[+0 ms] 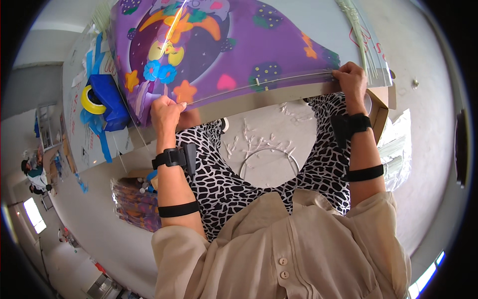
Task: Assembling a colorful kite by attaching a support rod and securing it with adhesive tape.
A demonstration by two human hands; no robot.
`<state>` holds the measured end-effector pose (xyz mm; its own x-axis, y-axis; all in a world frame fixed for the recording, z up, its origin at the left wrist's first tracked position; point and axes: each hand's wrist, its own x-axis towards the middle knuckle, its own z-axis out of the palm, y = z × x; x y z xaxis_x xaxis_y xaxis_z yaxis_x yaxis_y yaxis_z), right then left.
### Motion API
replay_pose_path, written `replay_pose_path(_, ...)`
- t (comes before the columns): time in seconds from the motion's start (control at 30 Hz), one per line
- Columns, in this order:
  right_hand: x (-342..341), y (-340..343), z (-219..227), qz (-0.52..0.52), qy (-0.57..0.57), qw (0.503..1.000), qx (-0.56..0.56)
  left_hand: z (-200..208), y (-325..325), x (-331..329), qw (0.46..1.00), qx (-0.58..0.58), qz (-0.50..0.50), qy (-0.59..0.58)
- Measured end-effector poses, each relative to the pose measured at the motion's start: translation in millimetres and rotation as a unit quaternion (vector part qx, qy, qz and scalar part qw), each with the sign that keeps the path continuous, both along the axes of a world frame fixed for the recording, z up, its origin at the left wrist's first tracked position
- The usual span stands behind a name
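A glossy purple plastic sheet point(244, 45) with cartoon prints of stars, flowers and a moon lies across the table in front of me. Along its near edge runs a thin pale rod point(294, 77), with a small white piece at its middle. My left hand point(165, 113) pinches the rod and the sheet's edge between thumb and finger at the left. At the other end my right hand point(352, 82) is closed in the same way, its thumb toward the sheet. The rod stretches between both hands, slightly slanted up to the right. What lies beneath my fingers is hidden.
A blue tape dispenser point(112, 102) with a yellow roll point(93, 99) stands left on the table. A bundle of pale thin sticks point(361, 37) lies at the far right. Below are a cardboard box point(379, 112), packed sheets point(132, 202) and small white bits on the floor point(259, 167).
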<state>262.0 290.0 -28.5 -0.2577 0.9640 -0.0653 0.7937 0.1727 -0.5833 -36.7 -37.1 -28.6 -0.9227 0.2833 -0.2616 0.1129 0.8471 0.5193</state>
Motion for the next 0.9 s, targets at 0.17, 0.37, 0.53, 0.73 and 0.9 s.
replay_pose_path(0.17, 7.7, -5.7, -22.3, -0.003, 0.047, 0.996, 0.080, -2.3, -8.7, 11.1, 0.997, 0.071, 0.019, 0.004)
replay_pose_path(0.37, -27.5, -99.6, -1.3, 0.324, -0.003, 0.915, 0.242, 12.0, 45.0, 110.2, 0.884, 0.056, -0.327, 0.329)
replay_pose_path(0.53, -34.6, -128.8, -10.0, 0.348, -0.084, 0.915, 0.188, -8.6, 46.5, 133.4, 0.915, -0.027, -0.334, 0.223)
replay_pose_path(0.73, -5.9, -96.3, -7.2, 0.264, -0.136, 0.937, 0.181, -1.9, 11.7, 104.3, 0.948, -0.086, -0.239, 0.190)
replay_pose_path(0.9, -1.8, -95.3, -7.2, 0.257, -0.145, 0.942, 0.160, 19.7, -20.1, 78.1, 0.960, 0.060, -0.135, 0.237)
